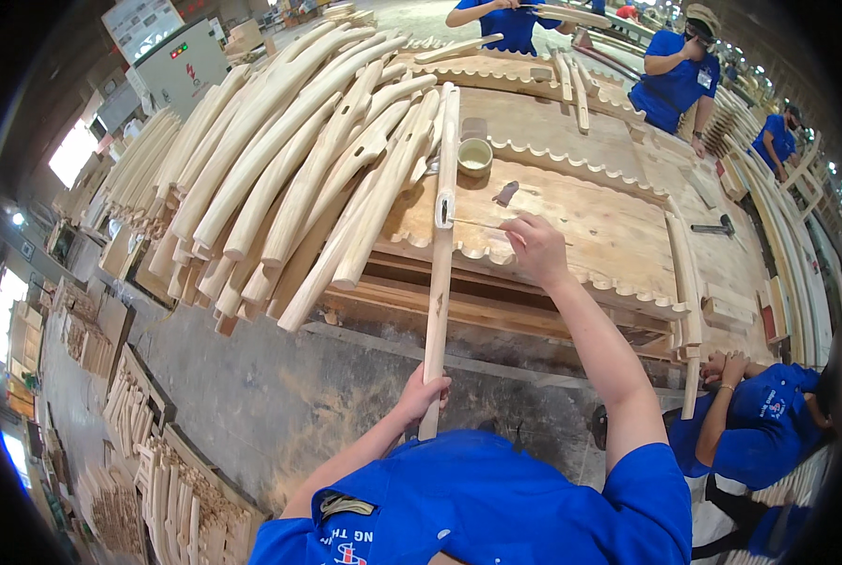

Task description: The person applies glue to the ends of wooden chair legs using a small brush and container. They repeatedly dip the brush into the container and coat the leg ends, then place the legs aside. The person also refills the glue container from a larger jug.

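My left hand (423,392) is wrapped round the near end of a long pale wooden chair part (439,311), which points away from me with its far portion over the workbench. A dark slot (444,210) with whitish edges shows in its upper face. Between the fingers of my right hand (537,247) is a thin wooden stick (477,224), its tip at or very near that slot. Whether the tip is inside, I cannot tell. Just right of the wooden part stands a small cup (474,157) with pale contents. A small brownish scrap (506,193) lies beyond my right hand.
Curved wooden pieces (289,179) are heaped at the left of the bench. Scalloped wooden strips (585,165) run across the workbench (618,221); a hammer (714,226) lies right. A co-worker (760,424) stands close at the right, others (675,75) beyond. Crates of wood (195,499) stand lower left.
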Tool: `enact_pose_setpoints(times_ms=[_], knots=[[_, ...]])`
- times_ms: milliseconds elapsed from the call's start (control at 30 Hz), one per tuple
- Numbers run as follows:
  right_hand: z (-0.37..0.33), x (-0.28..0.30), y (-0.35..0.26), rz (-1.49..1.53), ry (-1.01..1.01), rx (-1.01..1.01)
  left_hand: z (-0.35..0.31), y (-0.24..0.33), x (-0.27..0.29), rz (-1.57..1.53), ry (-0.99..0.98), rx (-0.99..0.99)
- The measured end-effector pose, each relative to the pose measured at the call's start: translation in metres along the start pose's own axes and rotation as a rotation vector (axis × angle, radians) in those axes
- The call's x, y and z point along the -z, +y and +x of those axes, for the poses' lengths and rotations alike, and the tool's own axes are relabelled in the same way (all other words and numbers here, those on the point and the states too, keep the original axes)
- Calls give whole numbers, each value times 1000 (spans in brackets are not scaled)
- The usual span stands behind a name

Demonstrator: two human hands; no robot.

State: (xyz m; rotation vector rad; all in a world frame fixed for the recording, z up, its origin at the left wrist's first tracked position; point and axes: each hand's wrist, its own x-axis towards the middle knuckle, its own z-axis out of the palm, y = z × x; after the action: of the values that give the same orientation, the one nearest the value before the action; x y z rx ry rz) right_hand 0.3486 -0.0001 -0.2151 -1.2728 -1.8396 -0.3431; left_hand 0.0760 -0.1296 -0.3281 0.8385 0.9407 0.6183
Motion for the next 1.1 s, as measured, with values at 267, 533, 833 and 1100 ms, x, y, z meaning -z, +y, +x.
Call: enact_pose_setpoints(times_ms=[267,533,833,1100], knots=[[-9,-6,7,-20,-56,-84,7,-5,1,-19,-22,-34],[-5,-3,2,-10,14,-86,6,-11,8,-82,-3,-19],[-15,-6,2,19,131,-216,10,-21,15,-98,12,-13],[-24,-12,15,143,224,-367,19,-30,23,-62,12,-11]])
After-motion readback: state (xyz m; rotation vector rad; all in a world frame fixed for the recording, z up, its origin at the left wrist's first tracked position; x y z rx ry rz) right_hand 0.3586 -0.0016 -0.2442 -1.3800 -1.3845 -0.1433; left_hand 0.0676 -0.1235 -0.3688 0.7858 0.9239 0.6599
